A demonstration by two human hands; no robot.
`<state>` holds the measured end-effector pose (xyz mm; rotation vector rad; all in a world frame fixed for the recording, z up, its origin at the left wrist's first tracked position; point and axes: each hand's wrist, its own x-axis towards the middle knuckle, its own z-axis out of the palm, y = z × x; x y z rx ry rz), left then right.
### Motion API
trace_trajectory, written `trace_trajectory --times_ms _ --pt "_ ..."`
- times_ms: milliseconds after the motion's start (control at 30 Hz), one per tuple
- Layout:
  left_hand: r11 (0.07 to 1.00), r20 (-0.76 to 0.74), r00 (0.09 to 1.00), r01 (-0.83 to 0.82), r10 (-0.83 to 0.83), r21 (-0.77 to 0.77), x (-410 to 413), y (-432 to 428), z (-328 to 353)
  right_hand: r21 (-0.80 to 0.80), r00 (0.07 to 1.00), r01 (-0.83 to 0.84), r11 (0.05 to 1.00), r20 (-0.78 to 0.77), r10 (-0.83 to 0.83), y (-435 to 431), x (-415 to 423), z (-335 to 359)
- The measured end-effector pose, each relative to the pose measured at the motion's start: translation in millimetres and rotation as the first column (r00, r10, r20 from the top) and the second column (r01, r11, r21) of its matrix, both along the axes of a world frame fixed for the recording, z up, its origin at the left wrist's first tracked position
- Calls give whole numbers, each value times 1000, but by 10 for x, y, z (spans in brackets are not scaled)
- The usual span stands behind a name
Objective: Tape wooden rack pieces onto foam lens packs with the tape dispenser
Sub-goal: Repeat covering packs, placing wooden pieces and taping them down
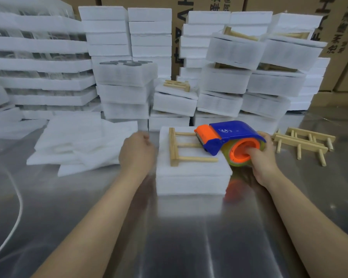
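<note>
A white foam lens pack lies on the shiny metal table in front of me. On its top rests a wooden rack piece, a bar with three dowels pointing right. My right hand grips the blue and orange tape dispenser by its roll, with the thumb inside the orange core. The dispenser's orange cutter end sits over the rack's dowels. My left hand is just left of the pack with its fingers curled, holding nothing that I can see.
Loose wooden rack pieces lie to the right of my right hand. Flat foam sheets are piled at the left. Stacks of foam packs, some with racks on top, fill the back, before cardboard boxes. A white cord runs along the left.
</note>
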<state>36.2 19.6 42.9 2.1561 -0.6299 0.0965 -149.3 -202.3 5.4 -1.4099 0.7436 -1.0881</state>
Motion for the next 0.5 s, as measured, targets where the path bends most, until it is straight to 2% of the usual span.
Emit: trace_trajectory --times_ms 67,100,167,233,267,367,500 --pt "991 41 995 90 -87 -95 -41 -274 248 -20 1000 8 1000 -1 -8 4 2 1" --pt "980 18 983 184 -183 -78 -98 -414 349 -30 1000 2 1000 -11 -2 1 6 7" --pt "925 -7 940 336 -340 179 -217 -647 383 -26 1000 -19 999 -10 19 -5 2 19" --pt "819 66 925 297 -375 490 -280 -756 288 -12 1000 -24 1000 -5 24 -26 -18 33" --pt "778 123 916 246 -381 578 -268 -768 253 -12 1000 -22 1000 -7 22 -37 -25 40" --pt "748 152 923 181 -353 638 -246 -751 255 -52 1000 11 999 -5 -11 -75 -54 58" --pt "733 126 935 171 -331 659 -271 -746 285 -209 993 30 977 -103 -53 -165 -165 79"
